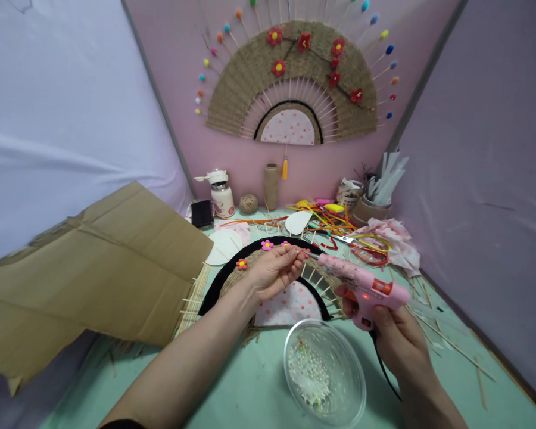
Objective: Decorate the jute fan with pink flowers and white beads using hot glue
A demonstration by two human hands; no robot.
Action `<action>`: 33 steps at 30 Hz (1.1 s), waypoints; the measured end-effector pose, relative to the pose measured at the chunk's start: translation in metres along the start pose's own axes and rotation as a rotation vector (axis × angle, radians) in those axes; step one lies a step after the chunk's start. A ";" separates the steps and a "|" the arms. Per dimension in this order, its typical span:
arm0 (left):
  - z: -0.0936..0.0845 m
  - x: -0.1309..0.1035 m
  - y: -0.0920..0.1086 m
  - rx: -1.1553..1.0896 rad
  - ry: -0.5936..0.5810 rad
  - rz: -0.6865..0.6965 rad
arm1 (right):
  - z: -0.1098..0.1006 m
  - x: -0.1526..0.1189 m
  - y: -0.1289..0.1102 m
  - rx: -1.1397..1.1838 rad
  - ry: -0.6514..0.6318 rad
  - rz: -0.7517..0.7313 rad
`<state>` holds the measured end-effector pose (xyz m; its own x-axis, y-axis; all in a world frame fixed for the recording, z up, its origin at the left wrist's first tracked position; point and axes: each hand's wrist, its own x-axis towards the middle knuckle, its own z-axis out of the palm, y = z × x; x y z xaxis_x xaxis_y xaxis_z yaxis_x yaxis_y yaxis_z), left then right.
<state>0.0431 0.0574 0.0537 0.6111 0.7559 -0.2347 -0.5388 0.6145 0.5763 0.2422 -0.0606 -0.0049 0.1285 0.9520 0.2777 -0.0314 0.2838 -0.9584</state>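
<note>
My right hand (393,333) grips a pink glue gun (366,292), its orange light lit and its nozzle pointing left. At the nozzle tip, my left hand (279,268) pinches a tiny pale piece that looks like a bead (298,251). Beneath both hands lies a half-round woven fan (227,286) with a black border and thin sticks. Pink and red flowers sit along its upper part, including a red flower (242,264); my left hand hides some of it. The fan's dotted pink centre (290,307) shows below my wrist. A clear plastic bowl (360,387) holding small beads stands in front.
A large cardboard sheet (98,262) leans at the left. Scissors (346,239), coloured pipe cleaners (321,217), a twine ball (249,204) and a white bottle (222,199) lie or stand behind. A finished fan (232,89) hangs on the back wall. Loose sticks (455,345) lie right.
</note>
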 end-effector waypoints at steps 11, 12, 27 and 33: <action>-0.007 0.006 -0.006 0.108 -0.002 0.135 | 0.003 -0.001 0.000 -0.110 0.033 -0.012; -0.008 0.007 -0.006 0.114 -0.001 0.149 | 0.004 -0.001 -0.001 -0.115 0.038 -0.009; -0.008 0.010 -0.009 0.134 0.012 0.207 | 0.006 0.000 -0.003 -0.133 0.036 -0.056; -0.008 0.009 -0.009 0.139 0.017 0.211 | 0.005 -0.002 -0.002 -0.140 0.050 -0.041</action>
<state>0.0492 0.0605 0.0403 0.4832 0.8685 -0.1108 -0.5677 0.4072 0.7154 0.2369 -0.0628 -0.0029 0.1758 0.9323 0.3161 0.1131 0.2999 -0.9473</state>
